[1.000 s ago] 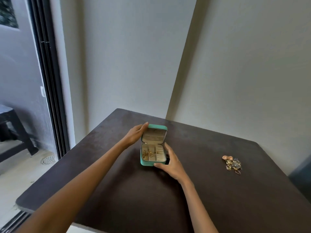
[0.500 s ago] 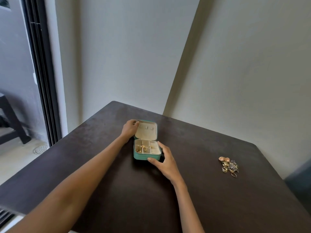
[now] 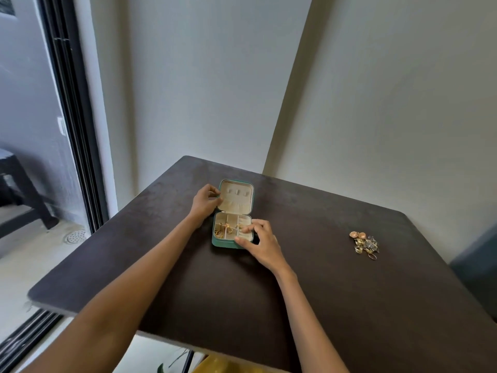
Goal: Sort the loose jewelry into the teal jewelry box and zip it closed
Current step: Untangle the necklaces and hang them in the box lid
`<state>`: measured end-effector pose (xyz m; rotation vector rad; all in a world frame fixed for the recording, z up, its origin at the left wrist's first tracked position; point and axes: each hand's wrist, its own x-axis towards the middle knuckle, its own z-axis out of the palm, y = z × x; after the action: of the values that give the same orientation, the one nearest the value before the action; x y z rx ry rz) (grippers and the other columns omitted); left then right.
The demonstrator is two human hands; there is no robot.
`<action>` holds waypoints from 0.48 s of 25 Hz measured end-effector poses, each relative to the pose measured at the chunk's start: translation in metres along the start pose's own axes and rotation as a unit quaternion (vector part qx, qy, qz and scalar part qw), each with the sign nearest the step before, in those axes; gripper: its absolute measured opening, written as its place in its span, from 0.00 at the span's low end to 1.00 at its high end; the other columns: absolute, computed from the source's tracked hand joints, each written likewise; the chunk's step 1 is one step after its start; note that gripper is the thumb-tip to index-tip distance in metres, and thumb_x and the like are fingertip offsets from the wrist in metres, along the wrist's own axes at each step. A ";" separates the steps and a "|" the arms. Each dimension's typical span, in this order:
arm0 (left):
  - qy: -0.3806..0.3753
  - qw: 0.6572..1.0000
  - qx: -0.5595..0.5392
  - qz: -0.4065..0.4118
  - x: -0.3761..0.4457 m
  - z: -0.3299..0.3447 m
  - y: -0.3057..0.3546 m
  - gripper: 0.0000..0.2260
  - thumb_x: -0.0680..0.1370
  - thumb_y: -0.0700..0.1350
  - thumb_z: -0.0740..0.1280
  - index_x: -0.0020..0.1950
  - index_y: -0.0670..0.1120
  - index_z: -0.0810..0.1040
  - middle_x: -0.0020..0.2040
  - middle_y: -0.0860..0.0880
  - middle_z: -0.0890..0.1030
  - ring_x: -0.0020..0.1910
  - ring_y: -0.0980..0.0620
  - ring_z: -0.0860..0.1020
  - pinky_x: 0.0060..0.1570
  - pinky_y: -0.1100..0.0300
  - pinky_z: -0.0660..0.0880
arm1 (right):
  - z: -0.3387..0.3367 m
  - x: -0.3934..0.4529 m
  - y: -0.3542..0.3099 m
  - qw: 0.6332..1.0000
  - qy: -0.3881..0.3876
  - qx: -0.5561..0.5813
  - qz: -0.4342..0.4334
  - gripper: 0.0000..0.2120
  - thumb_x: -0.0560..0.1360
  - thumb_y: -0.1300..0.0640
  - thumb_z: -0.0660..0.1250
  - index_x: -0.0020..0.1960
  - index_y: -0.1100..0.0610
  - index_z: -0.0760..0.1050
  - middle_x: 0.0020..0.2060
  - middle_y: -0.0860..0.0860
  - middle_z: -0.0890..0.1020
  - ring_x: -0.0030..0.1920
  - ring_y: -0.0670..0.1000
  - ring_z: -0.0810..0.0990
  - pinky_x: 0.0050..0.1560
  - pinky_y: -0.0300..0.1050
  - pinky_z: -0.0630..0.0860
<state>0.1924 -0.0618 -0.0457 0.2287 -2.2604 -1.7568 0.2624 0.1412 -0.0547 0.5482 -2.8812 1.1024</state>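
Lid now laid flat open, left hand [image 3: 205, 201] pinching its edge, right hand [image 3: 259, 242] loosely steadying the teal jewelry box [image 3: 232, 232]; loose jewelry [image 3: 364, 244] waits at 3 o'clock.

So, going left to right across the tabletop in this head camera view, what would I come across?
Left hand at the lid's edge → open teal jewelry box → right hand at the box's front right corner → bare dark table → pile of loose jewelry.

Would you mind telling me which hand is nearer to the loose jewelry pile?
Right. The right hand is at the box's near corner; the left hand is farther from the jewelry pile.
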 end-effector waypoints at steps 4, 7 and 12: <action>-0.019 0.999 0.037 0.002 -0.007 -0.012 0.003 0.07 0.74 0.35 0.68 0.47 0.45 0.75 0.51 0.44 0.79 0.52 0.44 0.79 0.51 0.49 0.79 | 0.011 -0.006 -0.017 1.000 0.014 -0.005 0.017 0.16 0.72 0.42 0.69 0.53 0.51 0.75 0.59 0.46 0.68 0.62 0.47 0.71 0.64 0.47 0.66; -0.042 0.996 0.074 0.019 -0.011 -0.016 0.003 0.09 0.74 0.34 0.67 0.53 0.43 0.79 0.56 0.44 0.79 0.55 0.43 0.78 0.55 0.48 0.78 | 0.016 -0.007 -0.027 0.999 0.035 -0.013 0.031 0.15 0.72 0.41 0.68 0.49 0.51 0.74 0.55 0.46 0.68 0.59 0.47 0.72 0.63 0.49 0.68; -0.085 0.990 0.112 0.006 -0.019 -0.028 0.003 0.15 0.75 0.35 0.66 0.61 0.42 0.78 0.58 0.40 0.79 0.55 0.42 0.79 0.57 0.51 0.77 | 0.021 -0.001 -0.041 0.996 0.022 -0.080 0.043 0.13 0.75 0.43 0.64 0.50 0.52 0.75 0.56 0.48 0.70 0.58 0.49 0.72 0.62 0.53 0.66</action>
<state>0.2191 -0.0814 -0.0391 0.1106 -2.5766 -1.5696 0.2793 0.1001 -0.0445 0.3903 -2.9447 0.8692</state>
